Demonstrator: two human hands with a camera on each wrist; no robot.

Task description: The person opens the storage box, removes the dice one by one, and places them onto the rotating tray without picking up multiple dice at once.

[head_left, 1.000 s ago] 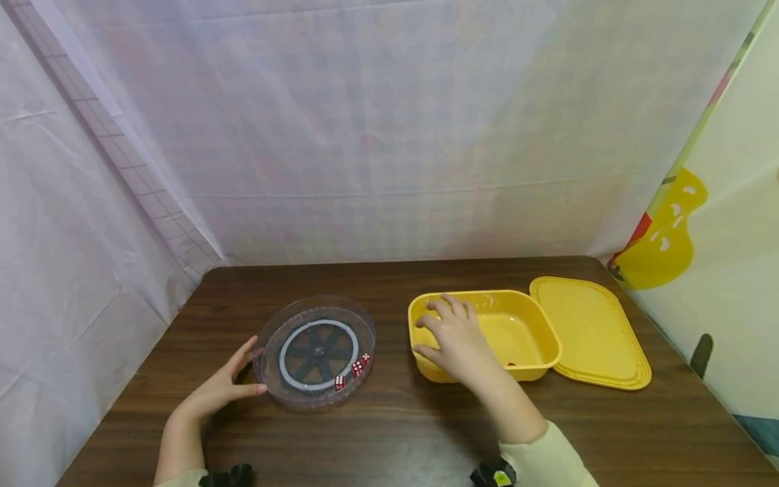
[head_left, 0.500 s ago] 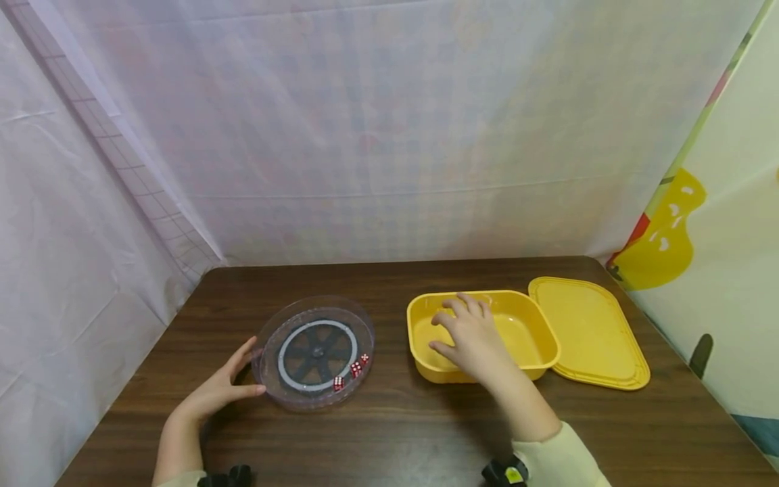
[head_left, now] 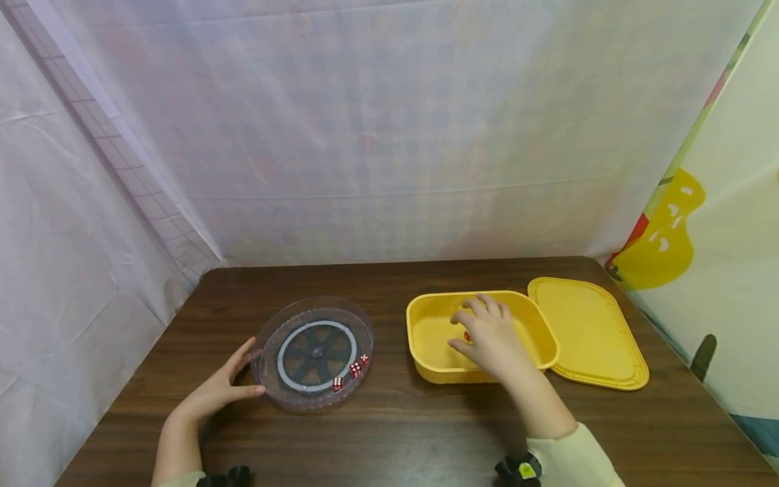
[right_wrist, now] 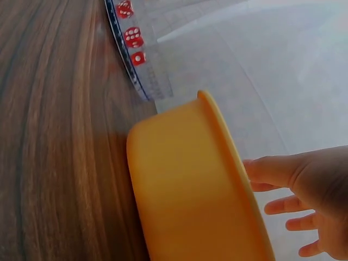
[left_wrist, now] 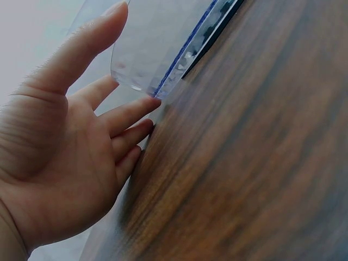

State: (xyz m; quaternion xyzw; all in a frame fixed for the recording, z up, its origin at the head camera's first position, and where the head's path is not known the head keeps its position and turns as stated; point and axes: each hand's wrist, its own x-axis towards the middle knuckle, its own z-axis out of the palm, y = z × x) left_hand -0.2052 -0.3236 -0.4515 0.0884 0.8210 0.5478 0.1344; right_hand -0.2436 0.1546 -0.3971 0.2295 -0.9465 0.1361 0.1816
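Observation:
My left hand [head_left: 213,392] is at the near-left side of a round clear plastic dish [head_left: 268,325], its thumb and fingers spread against the outer wall. Inside the dish, three red dice [head_left: 356,369] with white pips lie along the right edge of a dark wheel-like pattern with a pale ring. My right hand [head_left: 493,341] reaches over a yellow plastic tub [head_left: 420,355], fingers spread and slightly bent. A red die [head_left: 468,335] shows in the gap between its thumb and index finger. In the right wrist view, the tub wall [right_wrist: 179,185] hides part of the fingertips.
A yellow lid [head_left: 599,338] lies right of the tub, partly behind its rim. Everything stands on a dark wood-grain table [head_left: 389,433]. White cloth [head_left: 389,135] hangs behind the table's far edge.
My right hand has shifted rightward over the tub, and a red die now shows between its thumb and index finger. The left hand and dish stay put.

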